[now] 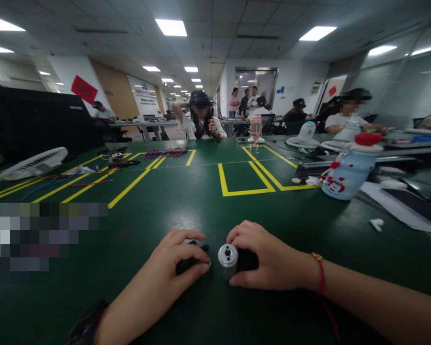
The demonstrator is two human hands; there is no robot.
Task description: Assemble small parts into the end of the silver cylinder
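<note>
Motor: From my remote post I find the silver cylindrical motor (228,261) at the near middle of the green tabletop (165,211), upright, its end face and central shaft upward, dark holes beside the shaft.
Right hand: The right hand (271,261) has the motor in a partly curled grip, thumb low on the near side, fingers on the far side, a hollow left between palm and casing.
Left hand: The left hand (167,263) is in a near-complete pinch, thumb and forefinger nearly meeting on what looks like a tiny pale part (209,263), just beside the motor and apart from it. I cannot identify the part.
Shadowed patch: Dark shapes behind the left fingers; I cannot tell object from shadow.
Handling, motor: I judge the side hold sound; keep the pressure even and the fingers below the rim, so the face stays visible.
Handling, tiny part: I advise a light pinch close to the tabletop; a part this small could slip and roll.
Surroundings: Blue bottle (348,175) and white earbuds (376,224) lie well apart, to the right; no obstruction noted.
</note>
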